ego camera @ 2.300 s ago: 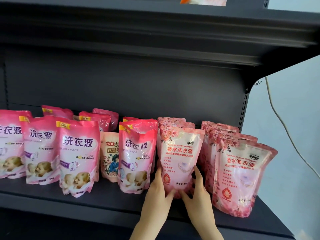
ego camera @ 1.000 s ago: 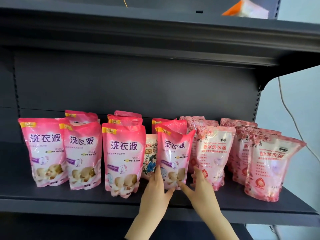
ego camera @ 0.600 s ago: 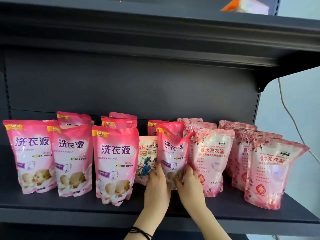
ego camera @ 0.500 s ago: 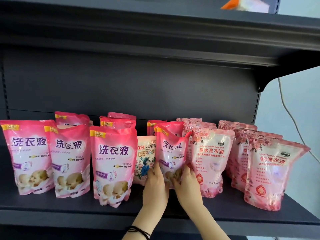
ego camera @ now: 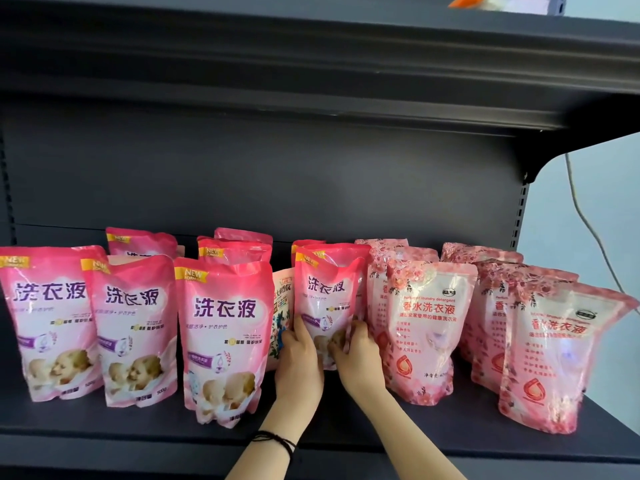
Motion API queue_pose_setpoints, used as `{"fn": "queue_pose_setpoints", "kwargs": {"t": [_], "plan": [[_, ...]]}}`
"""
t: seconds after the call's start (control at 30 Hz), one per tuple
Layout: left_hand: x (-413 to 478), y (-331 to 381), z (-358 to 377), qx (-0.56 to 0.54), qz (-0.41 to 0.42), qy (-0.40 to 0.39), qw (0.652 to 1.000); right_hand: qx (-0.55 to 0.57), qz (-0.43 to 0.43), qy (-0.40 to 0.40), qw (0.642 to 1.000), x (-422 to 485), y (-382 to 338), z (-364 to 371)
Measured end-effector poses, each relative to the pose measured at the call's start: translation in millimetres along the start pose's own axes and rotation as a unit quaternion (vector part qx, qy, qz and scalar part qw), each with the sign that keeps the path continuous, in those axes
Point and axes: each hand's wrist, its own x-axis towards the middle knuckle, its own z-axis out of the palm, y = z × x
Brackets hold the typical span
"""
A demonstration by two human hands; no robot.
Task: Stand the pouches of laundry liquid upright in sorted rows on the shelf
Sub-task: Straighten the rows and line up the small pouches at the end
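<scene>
Quick update from my end of the feed. A couple of seconds back both hands were on the front pale rose pouch point(ego camera: 427, 327). Now they've hopped over to the bright pink pouch point(ego camera: 327, 292) just left of it. The left hand point(ego camera: 299, 362) is curled round its lower left edge and the right hand point(ego camera: 358, 355) round its lower right, so it's gripped between them. It stands in the front row of the shelf point(ego camera: 450, 434), leaning a touch.

Head count: four bright pink in front including the held one, plus four tops peeking out behind, so eight. Pale rose I make at least six, in two columns on the right. The back ones overlap too much to be sure. There's one cream floral pouch point(ego camera: 282, 306) tucked just left of the held one. A black hair tie point(ego camera: 277, 441) sits on the left wrist.

The shelving is dark grey metal, with a matching back panel point(ego camera: 242, 174) and an upper shelf point(ego camera: 311, 64) overhead. An orange-and-white pack point(ego camera: 485, 1) sits up there. To the right there's a pale wall point(ego camera: 606, 168) with a cable point(ego camera: 585, 216) hanging down it.
</scene>
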Motion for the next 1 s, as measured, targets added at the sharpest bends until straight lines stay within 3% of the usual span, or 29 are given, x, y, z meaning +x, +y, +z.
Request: {"fn": "queue_pose_setpoints", "kwargs": {"t": [0.17, 0.3, 0.47, 0.6, 1.0], "plan": [[5.9, -3.3, 7.6, 0.003, 0.002, -0.002, 1.000, 0.008, -0.012, -0.005, 1.000, 3.5, 2.0, 1.3], [-0.1, -6.4, -3.6, 0.020, 0.030, -0.065, 0.997, -0.023, -0.028, -0.029, 0.999, -4.6, -0.9, -11.7], [-21.3, -2.1, -47.2, 0.066, 0.133, -0.099, 0.984, -0.152, -0.103, -0.124, 0.975, -16.1, -9.9, -47.2], [-42.9, -2.6, -82.8, 0.121, 0.186, -0.092, 0.971, -0.204, -0.129, -0.142, 0.960, -31.0, -22.4, -69.0], [-75.5, -70.4, -154.6, 0.143, 0.144, -0.074, 0.977, -0.181, -0.137, -0.194, 0.954, -93.7, -76.2, -46.1]]}}
